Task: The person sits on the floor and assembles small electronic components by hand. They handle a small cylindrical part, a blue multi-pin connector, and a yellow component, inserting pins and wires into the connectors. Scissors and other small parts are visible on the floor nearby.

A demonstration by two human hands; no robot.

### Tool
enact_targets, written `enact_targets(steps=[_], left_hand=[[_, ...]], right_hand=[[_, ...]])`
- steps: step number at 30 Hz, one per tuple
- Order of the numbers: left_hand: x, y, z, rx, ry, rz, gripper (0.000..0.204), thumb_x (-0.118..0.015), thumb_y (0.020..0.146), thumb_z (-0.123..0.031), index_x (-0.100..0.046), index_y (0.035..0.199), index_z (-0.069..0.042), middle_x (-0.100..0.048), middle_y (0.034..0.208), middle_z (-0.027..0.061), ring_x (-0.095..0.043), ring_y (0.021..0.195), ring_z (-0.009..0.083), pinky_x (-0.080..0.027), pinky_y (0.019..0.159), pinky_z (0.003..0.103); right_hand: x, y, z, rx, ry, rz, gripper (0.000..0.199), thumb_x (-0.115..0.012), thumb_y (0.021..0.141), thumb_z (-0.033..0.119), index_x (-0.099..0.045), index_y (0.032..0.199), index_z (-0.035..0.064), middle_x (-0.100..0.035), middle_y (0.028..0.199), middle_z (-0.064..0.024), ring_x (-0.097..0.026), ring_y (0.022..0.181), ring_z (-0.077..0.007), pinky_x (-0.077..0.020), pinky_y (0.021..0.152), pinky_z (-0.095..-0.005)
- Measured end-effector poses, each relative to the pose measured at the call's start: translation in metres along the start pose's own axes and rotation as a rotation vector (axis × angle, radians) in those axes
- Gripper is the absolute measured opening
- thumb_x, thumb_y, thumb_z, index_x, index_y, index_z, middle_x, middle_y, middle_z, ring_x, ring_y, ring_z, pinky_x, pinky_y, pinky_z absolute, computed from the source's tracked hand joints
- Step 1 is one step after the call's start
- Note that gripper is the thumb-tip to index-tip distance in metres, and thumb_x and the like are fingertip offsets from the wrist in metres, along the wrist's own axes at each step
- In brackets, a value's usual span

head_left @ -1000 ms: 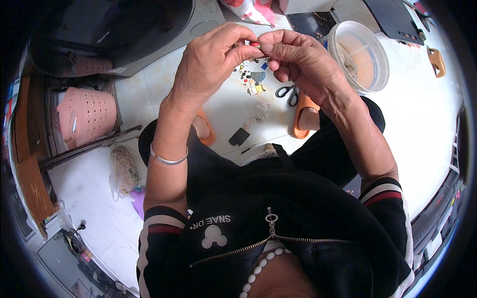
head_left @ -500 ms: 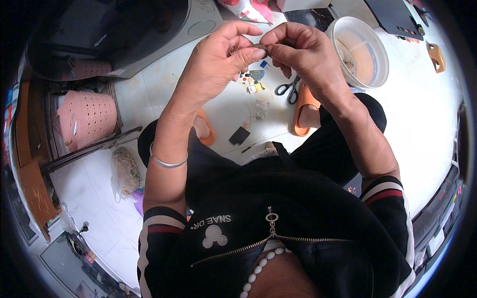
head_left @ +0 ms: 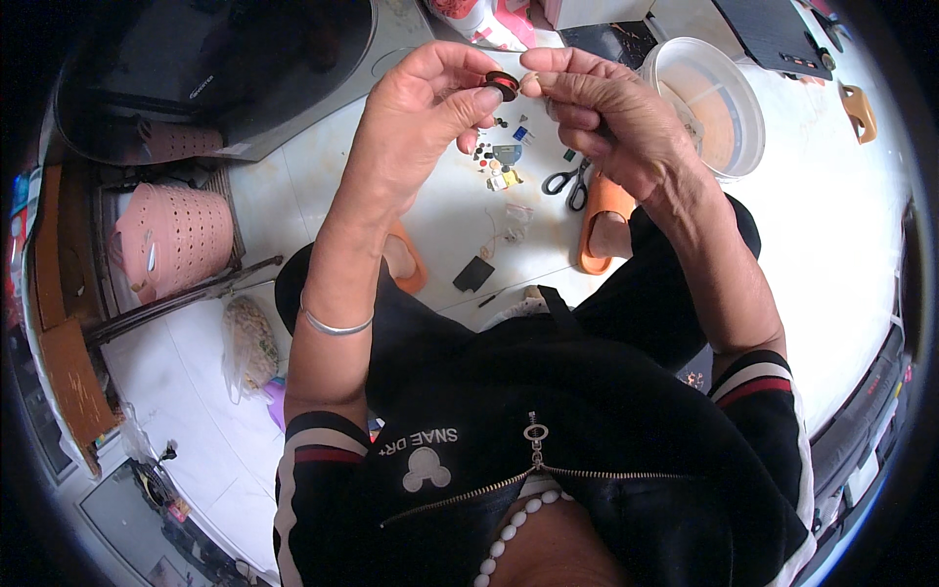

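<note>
My left hand [head_left: 421, 122] pinches a small dark red-brown ring-shaped bead [head_left: 503, 84] between thumb and fingers, held up in front of me. My right hand [head_left: 606, 112] meets it from the right, fingertips pinched together right at the bead, apparently on a thin thread that is too fine to see clearly. A silver bangle [head_left: 335, 325] circles my left wrist. Below the hands, on the white floor, lie several small beads and bits [head_left: 499, 166] and black-handled scissors [head_left: 565, 182].
A round clear plastic tub [head_left: 719, 108] stands on the floor at the upper right. My feet wear orange slippers [head_left: 604, 223]. A pink perforated basket [head_left: 171, 240] sits at the left, a plastic bag [head_left: 249, 342] near it, and a small black card [head_left: 473, 274] lies between my feet.
Both hands stay joined at the fingertips and have shifted slightly. The bead now shows clearly at my left fingertips.
</note>
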State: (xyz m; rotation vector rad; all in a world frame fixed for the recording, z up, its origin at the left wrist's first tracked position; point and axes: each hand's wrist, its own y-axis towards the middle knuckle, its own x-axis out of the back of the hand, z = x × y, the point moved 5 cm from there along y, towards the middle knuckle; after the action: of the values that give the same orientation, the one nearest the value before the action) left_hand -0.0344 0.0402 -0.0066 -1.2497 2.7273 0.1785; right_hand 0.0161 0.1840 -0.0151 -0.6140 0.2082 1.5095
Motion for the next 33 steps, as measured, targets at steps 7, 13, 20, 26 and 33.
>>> enact_targets(steps=[7, 13, 20, 26, 33], left_hand=[[0.001, 0.000, -0.005, -0.072, 0.007, 0.011, 0.018, -0.058, 0.081, -0.004, -0.050, 0.097, -0.004, -0.060, 0.093, 0.0123, -0.050, 0.066, 0.0079, -0.041, 0.053, 0.018], [0.004, 0.000, -0.006, -0.072, -0.113, 0.032, 0.017, -0.057, 0.083, -0.008, -0.050, 0.099, -0.006, -0.060, 0.096, 0.0161, -0.050, 0.066, 0.0080, -0.040, 0.054, 0.017], [0.017, 0.001, -0.005, 0.020, -0.490, 0.043, 0.018, -0.054, 0.086, -0.011, -0.050, 0.102, -0.006, -0.056, 0.098, 0.0130, -0.046, 0.071, 0.0083, -0.037, 0.053, 0.016], [0.021, 0.004, -0.001, 0.093, -0.642, 0.068, 0.025, -0.054, 0.086, -0.013, -0.052, 0.110, -0.004, -0.058, 0.094, 0.0096, -0.049, 0.072, 0.0094, -0.039, 0.056, 0.018], [0.024, 0.006, 0.010, 0.205, -0.708, 0.002, 0.029, -0.051, 0.088, -0.021, -0.052, 0.109, 0.000, -0.056, 0.094, 0.0099, -0.051, 0.074, 0.0114, -0.041, 0.057, 0.020]], right_hand=[[0.006, -0.003, 0.002, 0.027, -0.036, -0.068, 0.015, -0.051, 0.085, 0.006, -0.055, 0.099, 0.0041, -0.059, 0.083, -0.0047, -0.031, 0.047, -0.0014, -0.0229, 0.038, -0.0137], [0.010, -0.004, 0.006, 0.060, 0.014, -0.128, 0.014, -0.052, 0.084, 0.007, -0.055, 0.098, 0.0046, -0.059, 0.081, -0.0047, -0.029, 0.046, -0.0009, -0.0214, 0.038, -0.0138], [0.002, -0.009, 0.003, 0.035, -0.334, -0.060, 0.014, -0.052, 0.084, 0.007, -0.055, 0.097, 0.0047, -0.059, 0.082, -0.0034, -0.029, 0.044, -0.0014, -0.0217, 0.037, -0.0144], [0.011, -0.004, -0.001, -0.040, 0.134, -0.002, 0.018, -0.045, 0.088, 0.011, -0.053, 0.101, 0.0021, -0.059, 0.082, -0.0055, -0.034, 0.051, -0.0037, -0.0268, 0.041, -0.0147], [0.014, 0.000, -0.003, -0.031, 0.300, -0.069, 0.043, -0.024, 0.095, 0.028, -0.047, 0.112, -0.0051, -0.057, 0.105, -0.0180, -0.058, 0.095, -0.0216, -0.0490, 0.078, -0.0282]])
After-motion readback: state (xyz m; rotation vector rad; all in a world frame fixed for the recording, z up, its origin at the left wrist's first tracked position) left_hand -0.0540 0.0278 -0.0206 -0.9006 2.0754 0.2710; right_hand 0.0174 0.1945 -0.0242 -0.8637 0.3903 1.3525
